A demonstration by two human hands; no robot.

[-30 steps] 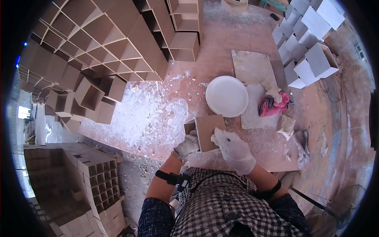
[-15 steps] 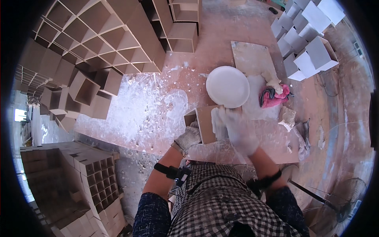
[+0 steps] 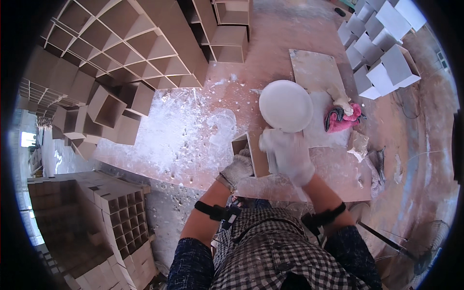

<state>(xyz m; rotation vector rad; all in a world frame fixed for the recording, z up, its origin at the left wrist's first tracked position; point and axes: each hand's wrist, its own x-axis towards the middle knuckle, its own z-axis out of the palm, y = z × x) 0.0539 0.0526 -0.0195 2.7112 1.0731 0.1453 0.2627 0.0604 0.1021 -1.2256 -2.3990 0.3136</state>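
Observation:
A small brown cardboard box (image 3: 259, 155) stands at the table's near side, its opening toward the left. My left hand (image 3: 237, 170), in a dusty white knit glove, grips the box by the open side, fingers partly inside. My right hand (image 3: 292, 162), in a whitish glove, is at the right side of the box and smeared by motion. A pale flat strip shows between that hand and the box; whether the hand holds it is unclear. Just beyond lies a round, shallow white dish or lid (image 3: 286, 106).
White smears cover the reddish table (image 3: 270, 29). Brown compartment boxes (image 3: 130, 43) are stacked at far left, white boxes (image 3: 386, 72) at far right. A pink cloth (image 3: 340, 121) and a flat board (image 3: 316, 72) lie right of the dish. More boxes (image 3: 121, 217) stand at near left.
My right hand has moved slightly and now hides more of the pale strip beside the box. The whole view has shifted a little; my left hand keeps its hold.

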